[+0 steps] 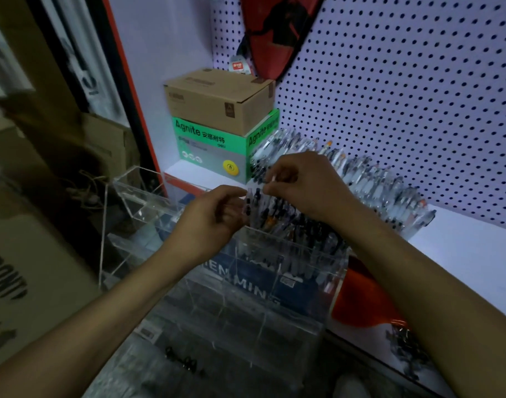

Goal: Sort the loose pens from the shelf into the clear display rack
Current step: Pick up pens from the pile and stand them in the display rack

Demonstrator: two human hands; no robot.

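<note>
**Both hands meet over the pens at the rack's top row**

The person's two hands are raised side by side above the clear display rack (pixel 274 271), which stands in front of the white shelf (pixel 461 248). The left hand (pixel 214 216) has its fingers curled toward a pen (pixel 249 203) standing upright at the left end of the rack's top row; it appears to pinch that pen. The right hand (pixel 306 182), just beside it and slightly higher, pinches something thin and pale between thumb and forefinger; blur hides what it is. More pens (pixel 297 222) stand in the rack directly below the right wrist. The loose pens (pixel 375 182) lie in a long row on the shelf behind the right hand, against the pegboard (pixel 418 96). A green box (pixel 214 147) with a brown carton (pixel 217 99) on top stands on the shelf's left end.
</note>
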